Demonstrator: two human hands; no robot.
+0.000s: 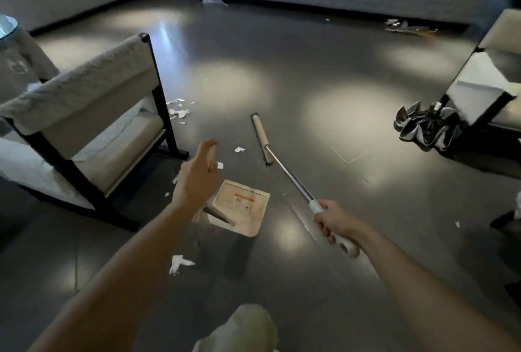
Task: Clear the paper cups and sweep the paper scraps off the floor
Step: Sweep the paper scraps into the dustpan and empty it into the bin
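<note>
As seen from above, paper scraps point(179, 112): strewn on the dark floor point(310, 281) ahead and to the left of both hands; thickest cluster by the front leg of the chair point(84, 92), two loose bits nearer in, one larger bit close to the body
Broom point(290, 177): shaft slanting from the right hand point(335, 219) forward and leftward down to the broom head point(262, 137)
Broom head axis: running almost straight away from the body, bristles turned left, toward the scraps; nearest loose bit just beside the bristle side
Right hand: wrapped firmly round the white grip at the top of the shaft
Left hand point(197, 179): curled round the pale upright handle of the dustpan point(242, 208), blurred at the thumb
Dustpan: low over or on the floor, which of the two cannot be told; between the hands, nearer than the broom head, well short of the chair-leg cluster
Deciding relation: scraps on the bristle side, so likely a leftward, inward pull of the head toward the pan; left hand nearer to the scraps, right hand driving the broom
Hard to make out: which edge of the pan is the open lip; more litter by the far wall, too small to name
Cut off: chair at the left frame edge
Paper cups: none to be made out
</note>
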